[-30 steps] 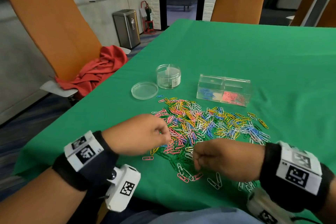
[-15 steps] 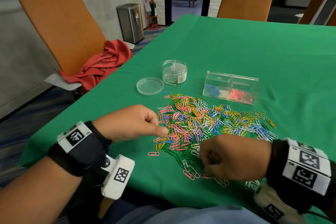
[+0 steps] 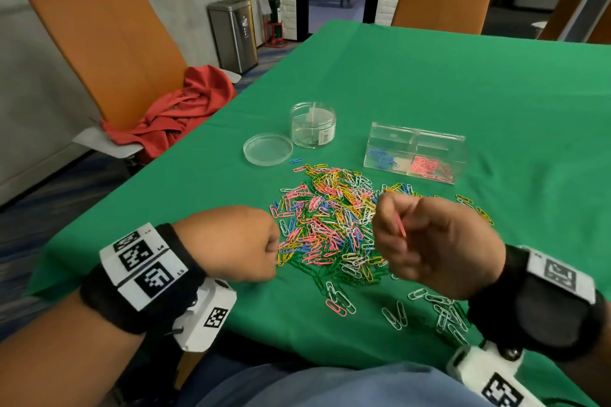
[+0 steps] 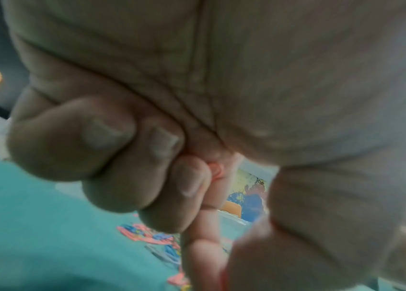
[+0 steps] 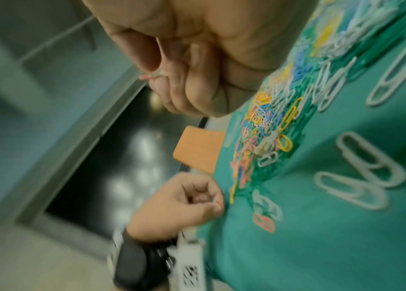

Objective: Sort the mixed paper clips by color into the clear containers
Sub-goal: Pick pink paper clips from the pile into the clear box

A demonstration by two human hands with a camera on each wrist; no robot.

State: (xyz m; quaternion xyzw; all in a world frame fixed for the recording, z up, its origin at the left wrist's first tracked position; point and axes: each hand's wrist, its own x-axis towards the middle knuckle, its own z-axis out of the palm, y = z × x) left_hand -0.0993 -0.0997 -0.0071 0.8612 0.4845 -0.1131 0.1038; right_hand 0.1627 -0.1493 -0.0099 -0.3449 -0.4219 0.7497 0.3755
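- The left hand (image 3: pixel 231 243) is curled into a fist at the pile's left edge; the head view hides its fingertips. The blurred left wrist view shows something pink (image 4: pixel 216 170) tucked between curled fingers, probably a clip, but I cannot tell for sure.
- The right hand (image 3: pixel 429 241) is raised above the right part of the pile, fingers curled, thumb and forefinger pinching a pink clip (image 3: pixel 400 225) that stands nearly upright.
- The right wrist view is motion-blurred; clip colours show, little detail.
- The pile (image 3: pixel 330 221) of mixed clips (pink, yellow, green, blue, white) lies toward the near edge of the green desk (image 3: pixel 463 82); the clips are too many and tangled to count, and the right hand covers some.
- A few loose white clips (image 3: pixel 393 314) lie at the near edge, partly under the right wrist.
- One clear box (image 3: pixel 416 155) with two compartments stands beyond the pile: blue clips (image 3: pixel 380 157) left, pink clips (image 3: pixel 428 165) right.
- One round clear jar (image 3: pixel 312 124) stands toward the left edge, its lid (image 3: pixel 267 149) flat just beside it; the jar's contents are hard to make out.
- One blue clip (image 3: pixel 296 160) lies alone between lid and pile.
- Four orange chairs, three cut off by the frame; one (image 3: pixel 99 26) at the left edge carries a red cloth (image 3: pixel 178 112).
- One metal bin (image 3: pixel 233 33) stands on the floor beyond.
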